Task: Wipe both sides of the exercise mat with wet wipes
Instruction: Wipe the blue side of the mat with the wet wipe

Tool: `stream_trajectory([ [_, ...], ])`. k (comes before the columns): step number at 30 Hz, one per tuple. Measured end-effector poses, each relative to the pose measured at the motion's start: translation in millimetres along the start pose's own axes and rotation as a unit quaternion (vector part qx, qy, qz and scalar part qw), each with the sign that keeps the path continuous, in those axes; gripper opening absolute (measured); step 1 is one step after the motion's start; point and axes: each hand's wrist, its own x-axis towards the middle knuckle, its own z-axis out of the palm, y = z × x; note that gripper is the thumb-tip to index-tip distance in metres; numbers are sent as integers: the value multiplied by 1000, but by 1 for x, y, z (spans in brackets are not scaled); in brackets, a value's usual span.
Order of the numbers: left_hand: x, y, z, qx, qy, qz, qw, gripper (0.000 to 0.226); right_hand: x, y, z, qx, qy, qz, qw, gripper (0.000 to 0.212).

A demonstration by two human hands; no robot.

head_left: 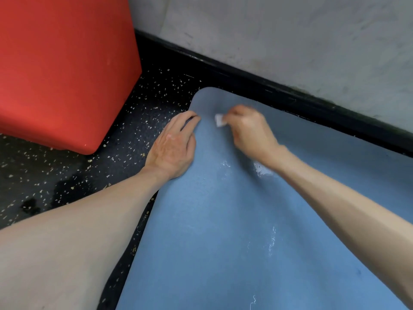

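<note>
A blue exercise mat lies flat on the dark speckled floor, its rounded far corner close to the wall. My right hand grips a small folded white wet wipe and holds it down on the mat near that corner. My left hand rests on the mat's left edge, fingers lying along the edge and pointing toward the corner. Wet streaks shine on the mat behind my right wrist and farther down near the bottom of the frame.
A large red block stands on the floor at the upper left, close to the mat's corner. A black skirting board and a grey wall run along the mat's far side. Damp dark patches mark the floor at left.
</note>
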Motion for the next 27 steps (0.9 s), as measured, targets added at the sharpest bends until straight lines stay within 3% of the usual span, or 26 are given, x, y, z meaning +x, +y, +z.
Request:
stream_trajectory([
  [3,1,-1,-1,0,2,1,1000,40,27,18,-2,-34,45,90,994,24],
  [10,0,1,-1,-11,11,-3,1000,39,-29,-20,-5,-8,-24,-23,999,20],
  [16,0,0,-3,-13,7,-10,1000,39,23,2,-1,-95,10,80,992,20],
  [22,0,1,-2,-14,5,-10,1000,39,-41,-22,-7,-47,-32,-36,998,17],
  [27,0,1,-3,-9,2,-12,1000,40,-2,-2,-5,-45,44,77,995,29],
])
